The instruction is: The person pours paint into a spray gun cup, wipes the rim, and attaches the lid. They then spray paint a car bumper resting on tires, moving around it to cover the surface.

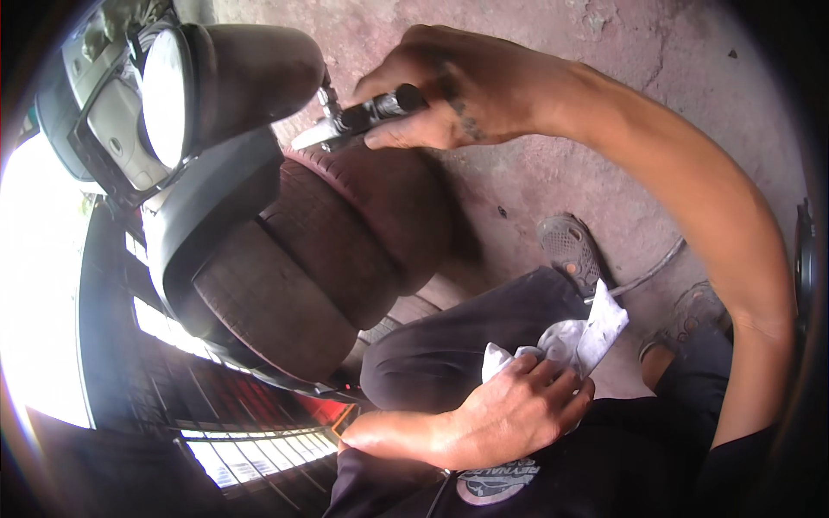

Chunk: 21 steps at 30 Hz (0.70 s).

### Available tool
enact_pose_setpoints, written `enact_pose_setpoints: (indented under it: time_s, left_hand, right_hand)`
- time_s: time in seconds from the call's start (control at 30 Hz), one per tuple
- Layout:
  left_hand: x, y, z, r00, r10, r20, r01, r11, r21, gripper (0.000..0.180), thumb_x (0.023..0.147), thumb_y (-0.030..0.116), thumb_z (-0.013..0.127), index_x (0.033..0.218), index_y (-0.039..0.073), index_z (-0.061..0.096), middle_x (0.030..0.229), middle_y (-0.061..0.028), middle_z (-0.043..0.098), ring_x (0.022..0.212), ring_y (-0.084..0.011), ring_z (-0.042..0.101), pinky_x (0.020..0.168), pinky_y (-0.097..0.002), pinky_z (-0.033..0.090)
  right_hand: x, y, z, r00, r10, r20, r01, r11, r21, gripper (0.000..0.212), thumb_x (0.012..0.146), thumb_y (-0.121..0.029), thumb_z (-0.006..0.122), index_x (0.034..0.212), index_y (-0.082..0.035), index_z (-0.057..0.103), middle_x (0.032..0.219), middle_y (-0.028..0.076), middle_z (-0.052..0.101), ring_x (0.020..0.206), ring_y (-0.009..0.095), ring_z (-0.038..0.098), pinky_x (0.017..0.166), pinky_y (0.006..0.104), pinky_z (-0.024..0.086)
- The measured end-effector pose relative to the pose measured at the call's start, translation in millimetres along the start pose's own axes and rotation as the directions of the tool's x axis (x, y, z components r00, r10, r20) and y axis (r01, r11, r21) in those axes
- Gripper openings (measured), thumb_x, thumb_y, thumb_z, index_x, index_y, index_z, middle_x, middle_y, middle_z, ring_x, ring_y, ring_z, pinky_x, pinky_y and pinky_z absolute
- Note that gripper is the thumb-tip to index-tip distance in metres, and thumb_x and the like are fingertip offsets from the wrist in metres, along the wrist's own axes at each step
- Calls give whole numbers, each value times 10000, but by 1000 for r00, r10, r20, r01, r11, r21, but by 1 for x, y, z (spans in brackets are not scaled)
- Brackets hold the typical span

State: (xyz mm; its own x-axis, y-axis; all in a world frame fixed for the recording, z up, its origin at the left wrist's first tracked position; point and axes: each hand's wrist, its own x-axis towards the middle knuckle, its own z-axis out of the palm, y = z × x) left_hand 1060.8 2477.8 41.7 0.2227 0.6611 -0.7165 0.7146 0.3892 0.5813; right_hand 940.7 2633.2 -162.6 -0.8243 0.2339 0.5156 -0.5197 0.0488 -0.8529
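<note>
Your right hand (449, 91) is closed around a black-and-silver tool (376, 112), thumb on the near side and fingers wrapped over the far side. The tool is in front of you, up toward the top of the view, above the far edge of a stack of tyres (272, 298). A short metal stem (328, 99) runs from it toward a dark, rounded housing (255, 73) whose bright, flat, round face is turned to the left. You cannot tell from here whether that housing is a lamp, a mirror or a cup.

Your left hand (522, 410) is low in the view, near your shirt (604, 462), with its fingers curled over a crumpled white cloth (596, 337). Some of the cloth sticks out beyond your knuckles, and it shows dark smudges.

At least 3 tyres show, brown and dusty, just left of your bent knee (466, 345). A black piece (216, 190) sits at the stack's left end, below the housing. Your 2 feet wear perforated clogs (570, 250) on a worn pinkish floor (535, 186), and a thin grey hose (652, 269) lies between them. Bright barred windows (259, 453) show at lower left.
</note>
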Motion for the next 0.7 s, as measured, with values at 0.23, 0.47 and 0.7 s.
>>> enact_pose_setpoints:
  time_s: [0.23,0.47,0.7]
  left_hand:
    - [1,2,2,1000,-3,14,3,1000,-14,439,867,173,673,1277,19,641,986,-56,630,849,-208,645,762,-357,529]
    - [-3,4,3,1000,6,-30,-6,1000,3,418,869,170,672,1258,19,647,985,-56,637,853,-209,653,758,-357,531]
    - [-7,9,7,1000,-6,4,6,1000,-15,391,885,167,643,1246,20,659,1048,-87,670,966,-231,664,841,-368,526]
  right_hand:
    - [22,-5,7,947,322,17,-322,945,54,245,950,-273,703,978,-32,740,814,202,711,790,389,694,746,505,526]
    - [6,-13,-4,974,204,99,-214,971,104,235,916,-227,766,1028,-20,748,773,185,699,694,339,658,698,434,507]
    - [8,-3,4,974,203,100,-209,976,57,257,918,-220,789,1094,-34,763,755,164,706,637,283,625,677,424,483]
